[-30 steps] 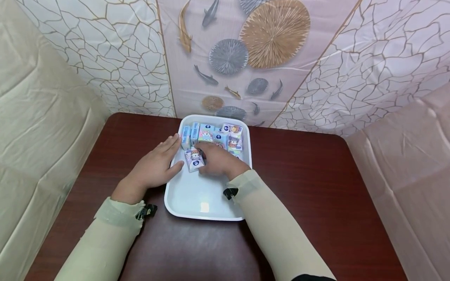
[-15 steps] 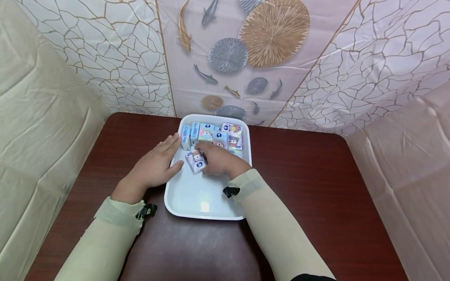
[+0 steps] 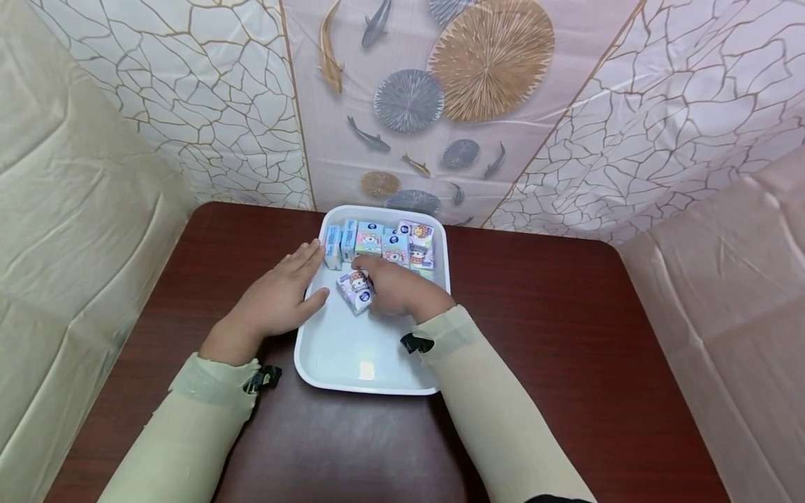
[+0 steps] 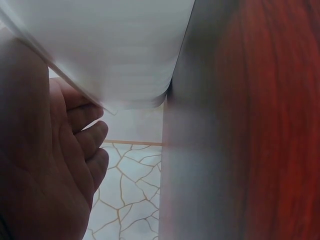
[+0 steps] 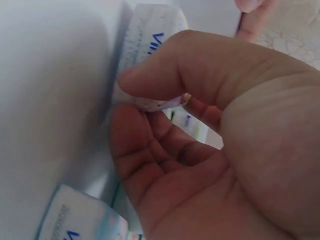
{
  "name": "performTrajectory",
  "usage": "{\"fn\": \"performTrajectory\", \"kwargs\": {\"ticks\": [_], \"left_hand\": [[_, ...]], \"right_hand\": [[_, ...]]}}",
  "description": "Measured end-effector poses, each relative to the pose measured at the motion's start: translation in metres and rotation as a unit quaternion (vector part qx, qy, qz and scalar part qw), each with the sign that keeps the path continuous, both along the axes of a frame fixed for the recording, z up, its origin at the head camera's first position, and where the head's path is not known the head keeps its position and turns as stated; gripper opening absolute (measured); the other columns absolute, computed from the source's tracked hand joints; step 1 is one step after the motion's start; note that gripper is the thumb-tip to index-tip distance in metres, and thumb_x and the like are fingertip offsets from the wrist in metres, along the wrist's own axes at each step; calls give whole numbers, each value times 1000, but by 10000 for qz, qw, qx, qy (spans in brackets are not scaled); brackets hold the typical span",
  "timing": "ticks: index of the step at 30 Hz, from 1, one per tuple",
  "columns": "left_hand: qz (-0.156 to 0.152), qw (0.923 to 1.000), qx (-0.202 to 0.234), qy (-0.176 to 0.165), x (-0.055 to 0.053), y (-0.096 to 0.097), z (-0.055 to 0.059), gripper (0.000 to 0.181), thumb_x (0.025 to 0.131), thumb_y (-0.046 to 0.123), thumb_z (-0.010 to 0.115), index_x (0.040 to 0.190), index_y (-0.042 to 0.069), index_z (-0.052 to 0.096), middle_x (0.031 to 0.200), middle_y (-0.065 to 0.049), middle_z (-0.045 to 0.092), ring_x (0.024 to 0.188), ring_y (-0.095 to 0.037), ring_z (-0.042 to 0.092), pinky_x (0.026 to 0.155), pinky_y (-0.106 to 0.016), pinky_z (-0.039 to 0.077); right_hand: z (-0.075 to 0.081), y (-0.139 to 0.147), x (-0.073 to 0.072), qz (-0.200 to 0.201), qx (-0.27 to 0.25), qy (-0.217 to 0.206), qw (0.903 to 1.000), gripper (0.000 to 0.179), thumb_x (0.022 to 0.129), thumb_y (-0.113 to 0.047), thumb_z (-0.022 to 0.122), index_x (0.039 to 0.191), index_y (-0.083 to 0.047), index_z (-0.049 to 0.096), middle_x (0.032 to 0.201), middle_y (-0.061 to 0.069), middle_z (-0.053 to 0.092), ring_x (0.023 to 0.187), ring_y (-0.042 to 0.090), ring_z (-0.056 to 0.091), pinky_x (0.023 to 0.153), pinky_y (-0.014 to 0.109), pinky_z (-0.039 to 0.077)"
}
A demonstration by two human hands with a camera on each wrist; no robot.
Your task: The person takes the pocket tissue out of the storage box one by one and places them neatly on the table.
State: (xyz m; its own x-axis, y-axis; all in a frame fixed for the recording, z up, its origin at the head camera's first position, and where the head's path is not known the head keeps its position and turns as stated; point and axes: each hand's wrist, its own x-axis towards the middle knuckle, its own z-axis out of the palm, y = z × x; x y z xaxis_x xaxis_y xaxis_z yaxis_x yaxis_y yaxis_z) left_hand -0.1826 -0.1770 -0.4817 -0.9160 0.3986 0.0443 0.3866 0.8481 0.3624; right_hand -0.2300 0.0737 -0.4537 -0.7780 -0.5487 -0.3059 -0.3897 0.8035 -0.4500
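Purple pkt (image 3: 354, 292) slid right & turned, R hand (image 3: 397, 288) pinching it, L hand (image 3: 278, 295), fingers extended, at edge of tray (image 3: 352, 353).

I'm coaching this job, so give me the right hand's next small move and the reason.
Probably turn the purple packet square and slide it against the blue packets: the right hand pinches it, it lies askew to them, and the white tray shows between.

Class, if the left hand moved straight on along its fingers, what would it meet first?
Most likely the white tray's left rim, next to the fingertips of the left hand; just past it is the leftmost light-blue packet. Height is unclear, so it might clear the rim.
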Motion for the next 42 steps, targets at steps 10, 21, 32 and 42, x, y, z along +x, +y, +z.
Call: {"fn": "performTrajectory", "kwargs": {"ticks": [10, 21, 32, 42], "left_hand": [[29, 10000, 3, -55, 0, 1, 1, 82, 107, 52, 47, 169, 9, 16, 178, -6, 10, 165, -29, 12, 133, -49, 18], [58, 10000, 50, -58, 0, 1, 0, 82, 106, 51, 51, 169, 9, 17, 178, -6, 11, 165, -29, 13, 133, -51, 19], [92, 9999, 11, -109, 0, 1, 0, 84, 106, 51, 52, 169, 9, 16, 178, -6, 10, 165, -30, 12, 133, -51, 18], [92, 9999, 12, -87, 0, 2, 2, 84, 105, 49, 53, 169, 8, 17, 178, -8, 11, 165, -30, 13, 133, -51, 18]], "right_hand": [[13, 1, 6, -82, 186, -160, 9997, 85, 92, -1, 74, 164, -24, 37, 168, 1, 40, 151, 19, 43, 125, 43, 38], [21, 6, 10, -2, 314, -55, 9995, 82, 93, -5, 74, 162, -25, 37, 164, 4, 46, 143, 17, 50, 117, 39, 45], [33, 11, 18, 35, 197, 68, 9998, 81, 91, -3, 76, 160, -25, 40, 156, 5, 54, 135, 17, 54, 113, 40, 48], [48, 20, 29, -44, 188, 230, 9995, 85, 85, 1, 78, 157, -26, 43, 145, 3, 60, 115, 16, 58, 102, 36, 52]]}}
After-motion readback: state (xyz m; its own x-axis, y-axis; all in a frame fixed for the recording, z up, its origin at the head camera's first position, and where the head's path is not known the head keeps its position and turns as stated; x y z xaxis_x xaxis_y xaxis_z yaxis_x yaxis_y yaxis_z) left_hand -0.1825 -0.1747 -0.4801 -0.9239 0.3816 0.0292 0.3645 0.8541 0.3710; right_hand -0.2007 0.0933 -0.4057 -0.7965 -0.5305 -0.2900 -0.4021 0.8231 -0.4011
